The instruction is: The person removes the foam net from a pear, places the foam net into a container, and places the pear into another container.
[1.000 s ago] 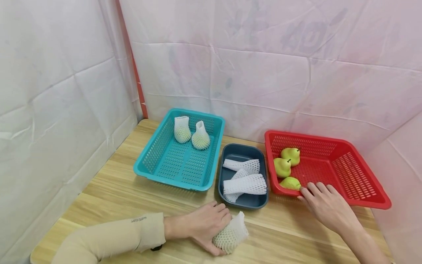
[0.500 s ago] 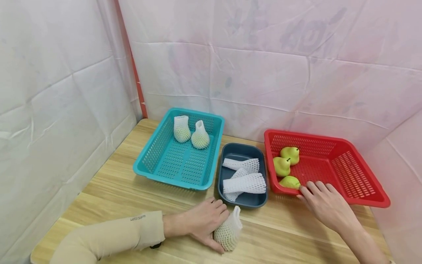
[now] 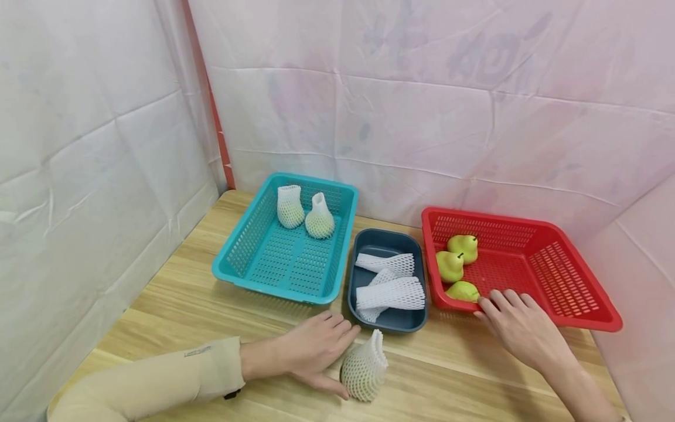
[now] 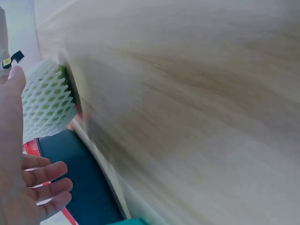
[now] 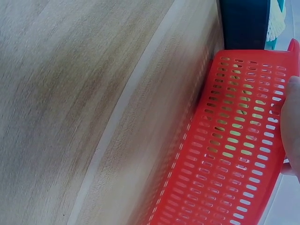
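A pear in a white foam net (image 3: 364, 369) stands on the table, the net's mouth upward. My left hand (image 3: 319, 346) is just left of it, fingers extended and thumb apart. In the left wrist view, the netted pear (image 4: 49, 101) shows beyond the thumb, and the fingers (image 4: 49, 180) hold nothing. My right hand (image 3: 522, 328) grips the near rim of the red basket (image 3: 575, 321), fingers over the edge and thumb on the outside. Several bare green pears (image 3: 450, 267) lie at the left inside this basket.
A teal basket (image 3: 274, 293) at the back left holds two netted pears (image 3: 319, 218). Between the baskets, a dark blue tray (image 3: 406, 321) holds several white foam nets (image 3: 392, 294). Pale cloth (image 3: 411, 117) hangs behind the wooden table (image 3: 174, 305).
My left hand has let go of the netted pear and drawn back left. The pear has gone from leaning right to more upright. My right hand stays at the basket rim.
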### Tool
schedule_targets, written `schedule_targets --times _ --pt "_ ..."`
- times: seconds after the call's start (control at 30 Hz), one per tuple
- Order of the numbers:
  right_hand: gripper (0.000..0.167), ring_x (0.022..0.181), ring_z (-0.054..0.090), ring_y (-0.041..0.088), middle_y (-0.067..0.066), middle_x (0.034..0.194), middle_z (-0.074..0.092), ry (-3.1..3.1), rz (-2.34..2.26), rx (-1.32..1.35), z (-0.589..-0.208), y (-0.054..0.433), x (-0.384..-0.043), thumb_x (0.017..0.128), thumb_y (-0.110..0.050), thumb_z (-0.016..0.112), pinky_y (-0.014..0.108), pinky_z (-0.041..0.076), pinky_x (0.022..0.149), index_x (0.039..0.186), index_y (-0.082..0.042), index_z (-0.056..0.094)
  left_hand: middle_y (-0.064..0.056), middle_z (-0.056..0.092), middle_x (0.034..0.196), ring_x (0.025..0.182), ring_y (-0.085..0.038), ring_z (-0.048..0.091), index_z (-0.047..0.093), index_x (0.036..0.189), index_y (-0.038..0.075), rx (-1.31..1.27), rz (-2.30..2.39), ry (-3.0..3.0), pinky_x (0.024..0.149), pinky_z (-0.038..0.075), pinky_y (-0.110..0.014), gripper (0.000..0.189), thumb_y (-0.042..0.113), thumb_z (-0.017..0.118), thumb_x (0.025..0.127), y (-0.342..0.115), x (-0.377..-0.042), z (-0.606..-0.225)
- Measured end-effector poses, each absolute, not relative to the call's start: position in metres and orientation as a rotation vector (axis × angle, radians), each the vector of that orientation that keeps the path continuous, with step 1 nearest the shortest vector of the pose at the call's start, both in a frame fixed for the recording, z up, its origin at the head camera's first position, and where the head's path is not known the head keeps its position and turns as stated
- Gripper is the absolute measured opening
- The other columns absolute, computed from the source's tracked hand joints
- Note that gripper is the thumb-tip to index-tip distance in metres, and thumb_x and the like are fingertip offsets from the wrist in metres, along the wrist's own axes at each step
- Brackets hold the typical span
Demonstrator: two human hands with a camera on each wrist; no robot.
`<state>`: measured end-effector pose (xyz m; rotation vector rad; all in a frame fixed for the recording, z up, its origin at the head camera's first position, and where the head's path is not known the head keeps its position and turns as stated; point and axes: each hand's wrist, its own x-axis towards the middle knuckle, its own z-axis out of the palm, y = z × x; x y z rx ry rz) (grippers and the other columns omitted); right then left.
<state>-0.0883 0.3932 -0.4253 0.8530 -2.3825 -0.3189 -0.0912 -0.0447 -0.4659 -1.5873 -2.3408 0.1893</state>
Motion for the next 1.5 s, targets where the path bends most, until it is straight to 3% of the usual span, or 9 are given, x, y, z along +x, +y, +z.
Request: schedule_targets --times 0.23,0.4,0.6,0.77,0.97,1.23,1.5 --pt "0.056 0.071 0.054 0.033 0.009 0.081 0.055 -2.379 -0.319 0.853 -0.424 0.393 -0.088 0.114 -0.045 0.026 0.043 0.041 0.059 0.092 -0.006 0.06 0.002 0.067 0.121 0.107 -0.013 0.061 0.061 0.141 0.012 -1.597 0.289 -2.228 0.09 0.047 -0.03 0.102 0.093 0.027 0.09 -0.056 -0.093 -0.45" --pt "0.056 0.071 0.054 0.034 0.011 0.081 0.055 -2.362 -0.325 0.858 -0.423 0.392 -0.088 0.114 -0.043 0.026 0.044 0.041 0.059 0.093 -0.004 0.06 0.004 0.065 0.11 0.1 -0.014 0.06 0.063 0.132 0.014 -1.61 0.224 -2.145 0.087 0.047 -0.032 0.091 0.09 0.035 0.091 -0.063 -0.099 -0.435" --pt "0.067 0.078 0.06 0.036 0.018 0.09 0.064 -2.343 -0.307 0.833 -0.421 0.392 -0.084 0.113 -0.049 0.029 0.047 0.046 0.064 0.113 0.007 0.066 0.001 0.068 0.115 0.103 -0.017 0.06 0.065 0.132 0.014 -1.579 0.211 -2.137 0.088 0.046 -0.034 0.084 0.085 0.041 0.093 -0.073 -0.107 -0.422" --pt "0.076 0.086 0.063 0.038 0.022 0.096 0.068 -2.357 -0.293 0.814 -0.418 0.389 -0.08 0.111 -0.058 0.029 0.049 0.049 0.071 0.125 0.006 0.067 0.0 0.068 0.118 0.104 -0.018 0.06 0.065 0.132 0.014 -1.544 0.195 -2.149 0.092 0.048 -0.035 0.08 0.081 0.044 0.095 -0.08 -0.114 -0.416" --pt "0.087 0.092 0.066 0.039 0.024 0.104 0.072 -2.379 -0.238 0.808 -0.414 0.376 -0.073 0.107 -0.068 0.024 0.051 0.053 0.077 0.124 0.005 0.069 -0.001 0.066 0.109 0.097 -0.02 0.058 0.065 0.126 0.014 -1.5 0.196 -2.176 0.088 0.048 -0.036 0.078 0.082 0.053 0.09 -0.088 -0.126 -0.413" --pt "0.085 0.093 0.066 0.038 0.023 0.108 0.072 -2.345 -0.192 0.851 -0.413 0.353 -0.065 0.104 -0.07 0.032 0.051 0.052 0.08 0.125 0.005 0.067 -0.004 0.068 0.114 0.103 -0.023 0.06 0.066 0.121 0.013 -1.459 0.254 -2.23 0.089 0.05 -0.038 0.073 0.079 0.054 0.092 -0.102 -0.146 -0.418" --pt "0.086 0.099 0.066 0.036 0.021 0.113 0.072 -2.364 -0.165 0.892 -0.415 0.334 -0.053 0.103 -0.072 0.033 0.049 0.052 0.083 0.128 0.003 0.067 -0.003 0.066 0.106 0.095 -0.023 0.057 0.063 0.107 0.016 -1.441 0.323 -2.232 0.082 0.048 -0.037 0.065 0.078 0.051 0.095 -0.115 -0.165 -0.422"
